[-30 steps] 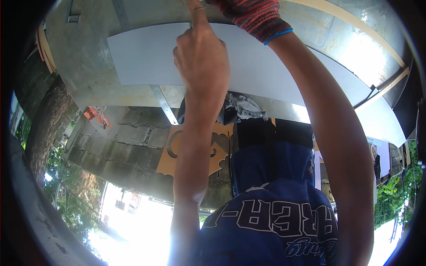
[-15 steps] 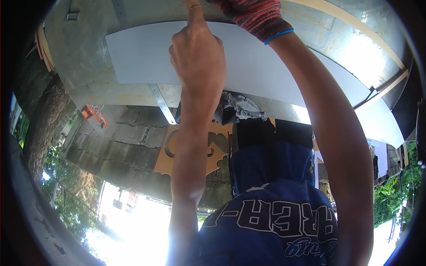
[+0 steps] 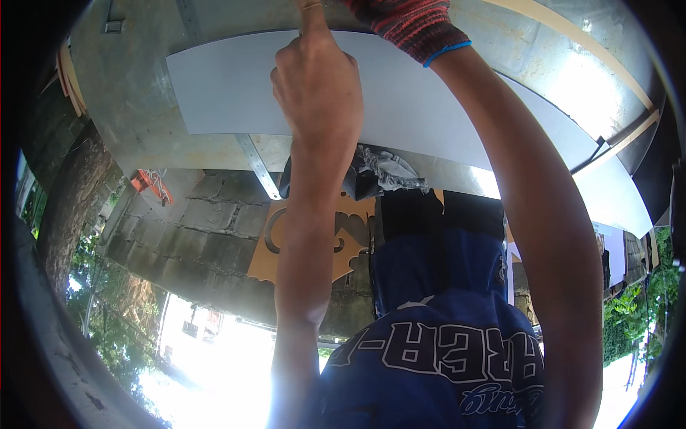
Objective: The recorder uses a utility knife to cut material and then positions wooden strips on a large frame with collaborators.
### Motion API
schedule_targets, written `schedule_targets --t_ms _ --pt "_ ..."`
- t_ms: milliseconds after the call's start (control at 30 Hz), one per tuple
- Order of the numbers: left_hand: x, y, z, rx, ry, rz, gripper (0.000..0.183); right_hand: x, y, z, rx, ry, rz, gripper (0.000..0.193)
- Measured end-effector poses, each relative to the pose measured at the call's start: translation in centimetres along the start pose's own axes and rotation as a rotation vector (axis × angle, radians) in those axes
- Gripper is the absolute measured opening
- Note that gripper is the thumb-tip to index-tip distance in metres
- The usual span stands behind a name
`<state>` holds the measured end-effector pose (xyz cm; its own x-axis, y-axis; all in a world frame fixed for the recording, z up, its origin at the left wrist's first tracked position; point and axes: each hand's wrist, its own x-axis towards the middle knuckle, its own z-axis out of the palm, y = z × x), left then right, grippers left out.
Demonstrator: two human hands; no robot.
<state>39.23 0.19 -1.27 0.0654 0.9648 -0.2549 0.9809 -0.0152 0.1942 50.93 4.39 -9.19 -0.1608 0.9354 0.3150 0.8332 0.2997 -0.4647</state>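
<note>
My bare left hand (image 3: pixel 318 89) is over a long pale grey-white sheet (image 3: pixel 229 86). Its fingers are curled, with one digit stretched toward the top edge, where a thin band crosses it. Whatever lies under the curled fingers is hidden. My right hand (image 3: pixel 407 25) wears a red and black knit glove with a blue cuff. It reaches past the far side of the sheet, and its fingers are cut off by the top edge. The sheet lies on a dull metal surface (image 3: pixel 143 107). A narrow metal strip (image 3: pixel 257 166) sticks out from the sheet's near edge.
A crumpled grey cloth (image 3: pixel 389 171) is at the table's near edge. Below are a tan cut-out board (image 3: pixel 264 261) and concrete blocks (image 3: pixel 193 232). An orange object (image 3: pixel 151 186) sits at left, near a tree trunk (image 3: pixel 75 193). A tan strip (image 3: pixel 586 53) curves along the far right.
Very little differs. The sheet and the gloved right hand sit slightly higher in the picture, while my left hand keeps its pose.
</note>
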Motion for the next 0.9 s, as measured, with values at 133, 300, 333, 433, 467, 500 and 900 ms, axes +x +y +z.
schedule_targets --t_ms 133,300,333,433,467,500,900 --pt "-0.1 0.2 0.4 -0.031 0.009 -0.015 0.071 0.0 -0.2 -0.2 0.060 0.024 -0.007 0.021" --pt "-0.6 0.3 1.1 -0.040 0.058 0.014 0.070 0.0 -0.2 -0.1 -0.008 0.063 -0.002 0.022" --pt "-0.8 0.3 1.2 -0.052 0.065 0.014 0.069 0.0 -0.3 -0.1 0.006 0.038 0.003 0.022" --pt "-1.3 0.4 1.4 0.096 0.027 -0.017 0.072 -0.1 -0.5 -0.4 0.009 0.016 0.001 0.022" --pt "-1.3 0.5 1.5 0.096 0.028 -0.018 0.072 -0.1 -0.5 -0.4 0.000 0.020 -0.007 0.022" --pt "-1.3 0.5 1.5 0.100 0.030 -0.015 0.075 0.0 -0.5 -0.5 0.001 0.021 -0.008 0.022" --pt "-1.7 -0.1 2.0 -0.015 0.061 0.017 0.078 0.0 -0.5 -0.7 0.066 0.010 0.021 0.017"
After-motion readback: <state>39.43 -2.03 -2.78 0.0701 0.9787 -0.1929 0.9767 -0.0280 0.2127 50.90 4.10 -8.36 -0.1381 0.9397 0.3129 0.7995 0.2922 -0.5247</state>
